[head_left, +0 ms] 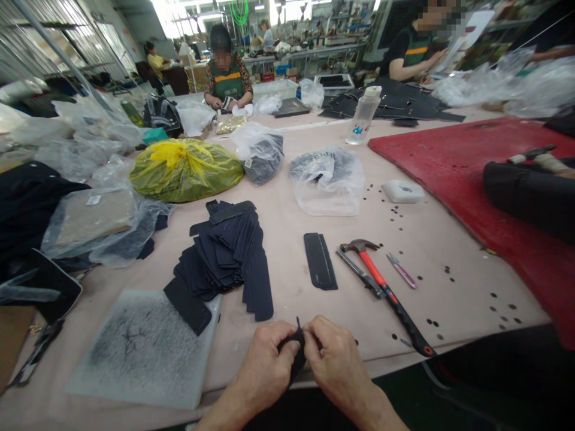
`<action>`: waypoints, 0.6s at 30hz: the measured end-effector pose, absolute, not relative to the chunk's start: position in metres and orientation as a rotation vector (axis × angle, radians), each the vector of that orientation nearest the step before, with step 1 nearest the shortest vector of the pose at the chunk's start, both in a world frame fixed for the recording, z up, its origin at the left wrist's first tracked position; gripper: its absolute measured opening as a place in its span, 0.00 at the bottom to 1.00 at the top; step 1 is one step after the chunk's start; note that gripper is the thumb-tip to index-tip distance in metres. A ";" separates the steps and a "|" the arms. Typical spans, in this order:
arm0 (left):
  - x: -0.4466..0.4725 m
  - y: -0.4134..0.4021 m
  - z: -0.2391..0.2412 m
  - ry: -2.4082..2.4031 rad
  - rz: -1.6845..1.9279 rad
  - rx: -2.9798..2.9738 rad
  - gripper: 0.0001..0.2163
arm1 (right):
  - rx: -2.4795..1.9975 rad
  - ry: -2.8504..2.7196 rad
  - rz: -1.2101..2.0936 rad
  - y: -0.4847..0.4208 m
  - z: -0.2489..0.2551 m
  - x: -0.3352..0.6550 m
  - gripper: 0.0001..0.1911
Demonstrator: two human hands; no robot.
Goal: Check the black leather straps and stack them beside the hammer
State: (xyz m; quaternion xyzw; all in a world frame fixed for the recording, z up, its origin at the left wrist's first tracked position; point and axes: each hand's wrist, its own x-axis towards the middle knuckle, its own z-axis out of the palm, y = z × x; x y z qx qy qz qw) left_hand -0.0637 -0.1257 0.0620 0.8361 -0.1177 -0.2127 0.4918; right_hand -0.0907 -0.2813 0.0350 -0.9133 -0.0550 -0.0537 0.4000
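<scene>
Both my hands meet at the table's front edge around a dark fabric piece (296, 359). My left hand (272, 353) pinches it between thumb and fingers. From the other side my right hand (330, 347) grips its upper edge, fingertips closed; part of the piece is hidden behind the fingers. Ahead lies a small stack of dark rectangular pieces (320, 261). A large fanned pile of navy fabric pieces (224, 251) spreads to the left, one piece overlapping a translucent cutting board (148, 353) with a scuffed, blackened surface.
To the right lie a claw hammer (381, 281), a metal tool (359, 272) and pink thread snips (402, 271) among scattered black discs. Farther back are a yellow bag (186, 170), a clear plastic bag (327, 182), a bottle (363, 117) and a red board (467, 155). Co-workers sit across the table.
</scene>
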 end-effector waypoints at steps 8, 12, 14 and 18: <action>-0.060 -0.137 0.058 -0.084 -0.703 1.780 0.07 | -2.008 0.427 -0.071 -0.295 0.019 -0.085 0.12; -0.058 -0.135 0.050 0.151 -0.809 1.536 0.07 | -1.852 0.794 -0.173 -0.347 0.008 -0.080 0.15; -0.053 -0.136 0.046 0.221 -0.743 1.462 0.08 | -1.832 0.816 -0.154 -0.370 0.006 -0.085 0.16; -0.030 -0.154 0.039 0.258 -0.586 1.344 0.12 | -1.832 0.676 -0.017 -0.381 -0.002 -0.107 0.18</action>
